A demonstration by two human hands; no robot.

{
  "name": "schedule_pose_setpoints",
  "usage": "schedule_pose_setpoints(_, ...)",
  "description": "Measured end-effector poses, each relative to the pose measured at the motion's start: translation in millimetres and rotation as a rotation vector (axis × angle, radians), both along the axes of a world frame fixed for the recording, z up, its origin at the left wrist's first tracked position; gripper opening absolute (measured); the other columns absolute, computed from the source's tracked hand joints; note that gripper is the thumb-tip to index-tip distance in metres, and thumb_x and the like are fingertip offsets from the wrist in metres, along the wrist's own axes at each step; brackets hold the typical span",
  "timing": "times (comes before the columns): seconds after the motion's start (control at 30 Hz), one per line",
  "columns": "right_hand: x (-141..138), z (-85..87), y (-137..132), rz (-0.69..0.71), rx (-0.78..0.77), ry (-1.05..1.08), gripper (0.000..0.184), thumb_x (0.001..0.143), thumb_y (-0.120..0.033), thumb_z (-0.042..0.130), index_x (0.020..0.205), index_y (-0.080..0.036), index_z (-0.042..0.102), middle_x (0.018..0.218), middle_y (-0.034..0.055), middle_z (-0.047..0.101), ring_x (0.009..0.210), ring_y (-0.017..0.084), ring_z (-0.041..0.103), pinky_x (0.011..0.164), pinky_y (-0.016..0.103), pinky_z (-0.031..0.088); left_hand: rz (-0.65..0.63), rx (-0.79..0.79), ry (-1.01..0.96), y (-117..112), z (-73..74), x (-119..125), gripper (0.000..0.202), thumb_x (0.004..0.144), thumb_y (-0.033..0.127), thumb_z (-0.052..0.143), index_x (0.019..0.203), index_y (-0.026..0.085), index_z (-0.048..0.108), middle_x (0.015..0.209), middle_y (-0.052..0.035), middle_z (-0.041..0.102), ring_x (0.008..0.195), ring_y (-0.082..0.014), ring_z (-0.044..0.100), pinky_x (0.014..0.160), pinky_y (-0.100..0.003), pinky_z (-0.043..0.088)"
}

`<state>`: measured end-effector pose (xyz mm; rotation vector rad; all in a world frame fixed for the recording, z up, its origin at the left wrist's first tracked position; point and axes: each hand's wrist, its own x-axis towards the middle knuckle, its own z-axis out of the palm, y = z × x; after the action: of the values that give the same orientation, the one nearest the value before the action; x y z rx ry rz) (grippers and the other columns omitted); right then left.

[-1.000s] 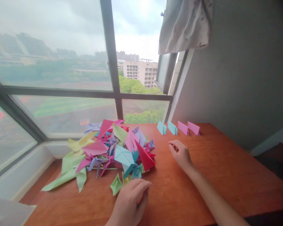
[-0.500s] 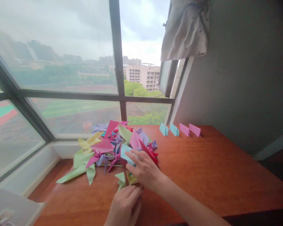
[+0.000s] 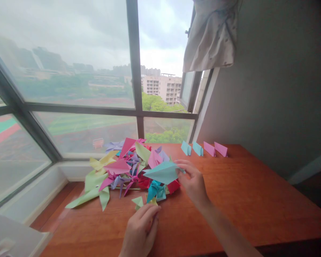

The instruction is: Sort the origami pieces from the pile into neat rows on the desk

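My right hand (image 3: 194, 182) grips a light blue paper plane (image 3: 163, 172) by one end, between thumb and fingers, above the right side of a heap of folded paper. My left hand (image 3: 142, 230) is closed over the table's near part, its fingers curled together; what they hold, if anything, is hidden. Just beyond its knuckles lie a pale green origami piece (image 3: 138, 202) and a yellow one (image 3: 152, 200), partly covered by the hand. Teal origami (image 3: 155, 190) shows beneath the plane. The heap also has pink planes (image 3: 117, 166), purple origami (image 3: 117, 182) and red paper (image 3: 173, 186).
Two light blue folded papers (image 3: 186, 148) and two pink ones (image 3: 209, 149) stand in a row at the back of the wooden table (image 3: 243, 192). A large pale green folded paper (image 3: 95, 182) lies at the heap's left. Windows (image 3: 80, 132) border the far side.
My right hand has lifted the light blue plane off the heap and moved right and up with it, uncovering the teal origami. My left hand has barely moved.
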<state>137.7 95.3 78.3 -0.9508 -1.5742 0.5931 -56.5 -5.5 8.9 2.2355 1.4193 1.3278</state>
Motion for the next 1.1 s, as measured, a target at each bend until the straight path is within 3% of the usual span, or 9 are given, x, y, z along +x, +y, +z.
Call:
schedule_pose_setpoints(0.13, 30.3, -5.9, -12.9, 0.043, -0.213, 0.196, 0.021, 0.085, -0.040, 0.065, 0.091, -0.022, 0.073, 0.110, 0.0086, 0.068, 0.104, 0.024, 0.062, 0.082, 0.034, 0.054, 0.028, -0.029, -0.154, 1.9, 2.7, 1.3, 0.020, 0.089, 0.022, 0.060, 0.107, 0.024, 0.068, 0.105, -0.0076, 0.071, 0.086, -0.0179, 0.070, 0.074, -0.024, 0.057)
schedule_pose_setpoints(0.23, 46.7, -12.9, -24.5, 0.071, -0.312, 0.282, 0.025, 0.083, -0.043, 0.068, 0.093, -0.021, 0.074, 0.108, 0.0084, 0.069, 0.102, 0.025, 0.062, 0.082, 0.033, 0.053, 0.001, -0.166, -0.407, 3.4, 6.6, 6.7, 0.029, 0.091, 0.028, 0.059, 0.119, 0.024, 0.061, 0.103, -0.0079, 0.071, 0.076, -0.0160, 0.069, 0.067, -0.024, 0.057)
schedule_pose_setpoints(0.37, 60.5, -26.1, -39.4, 0.089, -0.411, 0.311, 0.026, 0.083, -0.043, 0.069, 0.094, -0.020, 0.075, 0.105, 0.0080, 0.069, 0.100, 0.024, 0.062, 0.082, 0.031, 0.052, -0.075, -0.357, -0.695, 8.0, 8.4, 18.4, 0.044, 0.092, 0.036, 0.059, 0.133, 0.024, 0.049, 0.102, -0.0072, 0.070, 0.078, -0.0169, 0.069, 0.065, -0.024, 0.057)
schedule_pose_setpoints(0.43, 65.4, -33.2, -44.8, 0.104, -0.429, 0.286, 0.024, 0.083, -0.043, 0.069, 0.091, -0.021, 0.075, 0.104, 0.0075, 0.069, 0.098, 0.023, 0.062, 0.081, 0.029, 0.052, -0.096, -0.388, -0.690, 11.6, 6.9, 23.8, 0.040, 0.089, 0.037, 0.062, 0.126, 0.023, 0.056, 0.096, -0.0064, 0.071, 0.078, -0.0175, 0.069, 0.064, -0.023, 0.056)
schedule_pose_setpoints(0.53, 73.1, -41.0, -49.3, 0.128, -0.423, 0.206, 0.023, 0.085, -0.042, 0.066, 0.089, -0.021, 0.074, 0.104, 0.0078, 0.068, 0.097, 0.023, 0.062, 0.079, 0.029, 0.052, -0.072, -0.370, -0.566, 16.2, 3.3, 28.6, 0.023, 0.087, 0.035, 0.065, 0.102, 0.019, 0.068, 0.080, -0.0044, 0.072, 0.069, -0.0165, 0.067, 0.060, -0.021, 0.053)
schedule_pose_setpoints(0.67, 85.7, -39.9, -52.0, 0.139, -0.318, -0.026, 0.017, 0.089, -0.036, 0.060, 0.090, -0.021, 0.070, 0.109, 0.0081, 0.066, 0.104, 0.024, 0.061, 0.088, 0.033, 0.051, -0.004, -0.301, -0.432, 17.6, 2.8, 30.1, 0.016, 0.088, 0.031, 0.062, 0.090, 0.018, 0.070, 0.072, -0.0029, 0.071, 0.066, -0.0169, 0.066, 0.060, -0.022, 0.052)
schedule_pose_setpoints(0.8, 88.0, -27.2, -59.1, -0.007, -0.038, -0.369, 0.020, 0.088, -0.023, 0.060, 0.107, -0.024, 0.065, 0.115, 0.0076, 0.063, 0.111, 0.023, 0.056, 0.098, 0.039, 0.045, 0.033, -0.229, -0.320, 18.0, 8.5, 33.1, 0.011, 0.088, 0.026, 0.061, 0.088, 0.020, 0.070, 0.075, -0.0019, 0.071, 0.068, -0.0169, 0.067, 0.065, -0.023, 0.053)
schedule_pose_setpoints(0.93, 66.0, -18.7, -70.6, -0.004, 0.181, -0.671, 0.023, 0.088, -0.016, 0.057, 0.110, -0.024, 0.063, 0.108, 0.0067, 0.065, 0.104, 0.024, 0.056, 0.092, 0.039, 0.044, -0.026, -0.164, -0.230, 19.5, 12.8, 44.8, 0.010, 0.088, 0.019, 0.059, 0.087, 0.021, 0.068, 0.079, -0.0009, 0.071, 0.069, -0.0152, 0.066, 0.066, -0.022, 0.052)
schedule_pose_setpoints(1.1, 41.5, -22.7, -74.9, 0.020, 0.219, -0.831, 0.012, 0.094, -0.020, 0.053, 0.088, -0.022, 0.063, 0.083, 0.0025, 0.065, 0.079, 0.018, 0.056, 0.070, 0.030, 0.041, -0.117, -0.144, -0.208, 17.8, 18.1, 59.9, 0.012, 0.088, 0.013, 0.057, 0.087, 0.020, 0.067, 0.080, -0.0005, 0.071, 0.071, -0.0137, 0.067, 0.067, -0.020, 0.052)
